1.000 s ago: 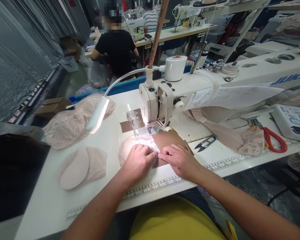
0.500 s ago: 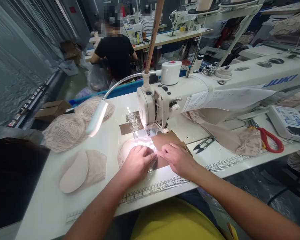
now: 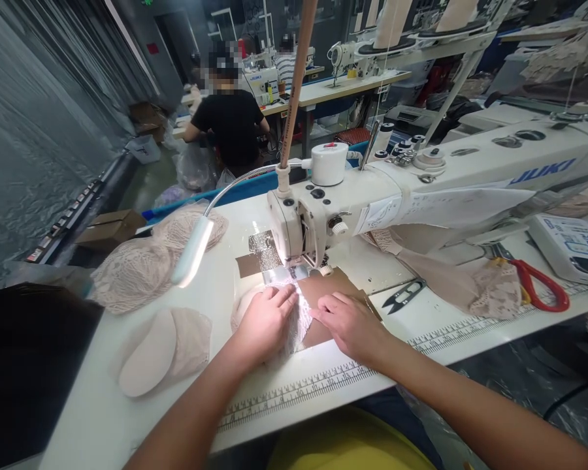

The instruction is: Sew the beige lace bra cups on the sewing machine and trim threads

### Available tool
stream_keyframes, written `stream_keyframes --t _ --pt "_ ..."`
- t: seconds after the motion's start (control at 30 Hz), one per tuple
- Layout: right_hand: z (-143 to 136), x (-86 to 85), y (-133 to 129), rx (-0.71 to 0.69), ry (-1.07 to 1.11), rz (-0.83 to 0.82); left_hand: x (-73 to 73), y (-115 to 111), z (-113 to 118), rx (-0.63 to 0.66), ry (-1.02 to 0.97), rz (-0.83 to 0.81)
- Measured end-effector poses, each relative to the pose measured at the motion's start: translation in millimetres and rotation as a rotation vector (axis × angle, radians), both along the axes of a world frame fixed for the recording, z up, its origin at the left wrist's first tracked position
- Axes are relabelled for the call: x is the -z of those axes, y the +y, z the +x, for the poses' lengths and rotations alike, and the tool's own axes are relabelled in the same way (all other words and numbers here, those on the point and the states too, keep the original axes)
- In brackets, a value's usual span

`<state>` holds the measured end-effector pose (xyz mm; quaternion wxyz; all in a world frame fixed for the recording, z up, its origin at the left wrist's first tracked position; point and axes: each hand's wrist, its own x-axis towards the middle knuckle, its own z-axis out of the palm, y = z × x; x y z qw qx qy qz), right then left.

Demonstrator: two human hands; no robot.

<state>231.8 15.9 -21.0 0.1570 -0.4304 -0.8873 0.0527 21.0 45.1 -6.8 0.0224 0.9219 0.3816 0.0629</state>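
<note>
A pale piece of lace fabric (image 3: 302, 318) lies under the needle area of a white JUKI sewing machine (image 3: 294, 225), lit by a lamp (image 3: 193, 252). My left hand (image 3: 269, 320) rests on it with fingers stretched out flat, pressing it to the bed. Part of a beige moulded cup (image 3: 242, 303) shows beyond that hand. My right hand (image 3: 347, 326) is at the lace's right edge, its fingers curled and the fingertips pinching the border. Beneath that hand lies a brown card (image 3: 323, 290) on the machine bed. My left hand hides much of the fabric.
Lace cups (image 3: 127, 274) and a cup with beige fabric (image 3: 149, 356) lie at left. Right of the card are thread snips (image 3: 404, 296), red-handled scissors (image 3: 541, 287) and a beige fabric strip (image 3: 441, 274). A ruler tape (image 3: 298, 391) lines the front edge. Another person (image 3: 230, 124) sits ahead.
My left hand has flattened and moved apart from the right hand, so more lace shows between them. The camera view has shifted slightly.
</note>
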Motion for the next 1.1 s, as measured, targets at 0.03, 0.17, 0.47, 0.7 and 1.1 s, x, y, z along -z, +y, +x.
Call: stream_keyframes --t 0.03,0.17,0.47,0.7,1.1 --pt "0.0 -0.8 1.2 -0.002 -0.004 -0.012 -0.8 1.6 -0.6 0.008 0.003 -0.002" --pt "-1.3 -4.4 8.2 -0.016 -0.063 -0.082 -1.6 12.1 -3.6 0.028 -0.003 -0.010" --pt "-11.5 -22.9 34.0 -0.012 -0.111 -0.200 2.7 41.7 -10.3 0.051 0.059 0.032" --pt "-14.8 -13.2 39.5 0.021 -0.075 -0.140 5.3 50.0 -14.2 0.079 0.010 0.089" --pt "-14.5 -6.0 45.7 0.025 -0.065 -0.065 5.8 42.8 -14.2 0.125 -0.104 0.032"
